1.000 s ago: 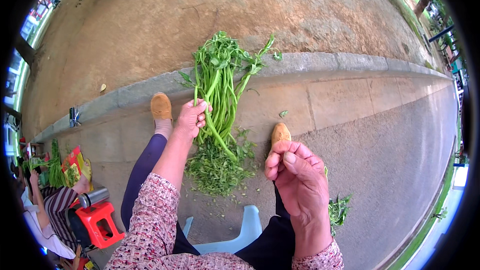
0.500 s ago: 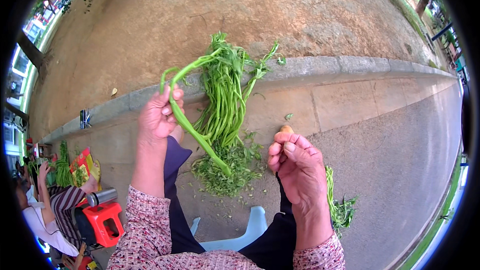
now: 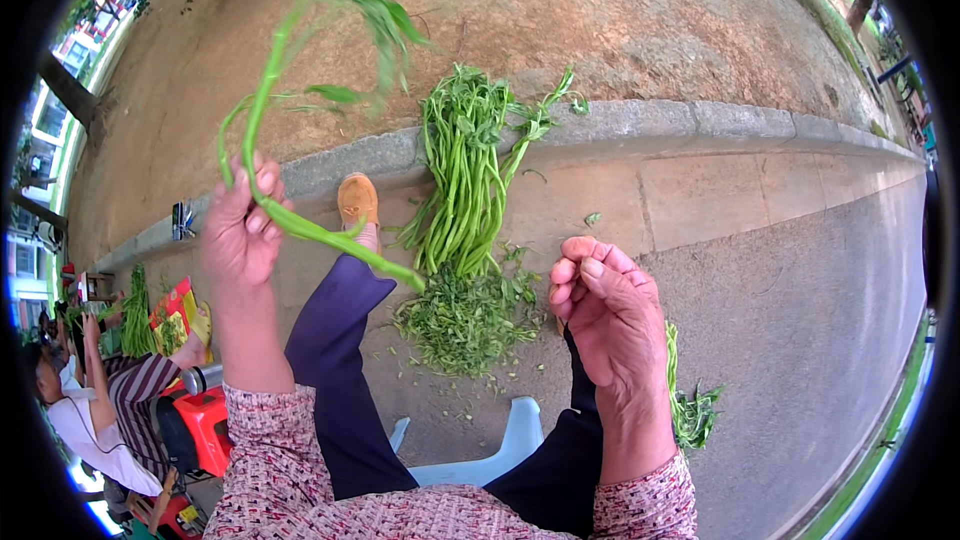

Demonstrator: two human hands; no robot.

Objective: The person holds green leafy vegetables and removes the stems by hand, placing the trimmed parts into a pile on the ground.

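My left hand [image 3: 243,240] is raised and closed around a long, thick leafy green stem [image 3: 335,237]. The stem's leafy top swings up and away, blurred, and its bare end points toward the middle. My right hand [image 3: 612,315] is held palm up, thumb pressed to curled fingers; whatever may be in that pinch is too small to see. Between the hands, a bundle of long green stems [image 3: 462,190] lies with its leafy tops against the curb. Nearer to me is a heap of plucked leaves [image 3: 465,325] on the pavement.
A stone curb [image 3: 640,128] crosses ahead, with bare soil beyond. A pale blue stool [image 3: 500,452] shows between my legs. At right lies a smaller bunch of greens [image 3: 692,412]. At left another person [image 3: 95,440] sits by a red stool [image 3: 200,430] and a bunch of greens [image 3: 137,315].
My left hand has moved left, carrying the stem, whose leafy end has swung up and outward. The right hand stays nearly in place, still pinched.
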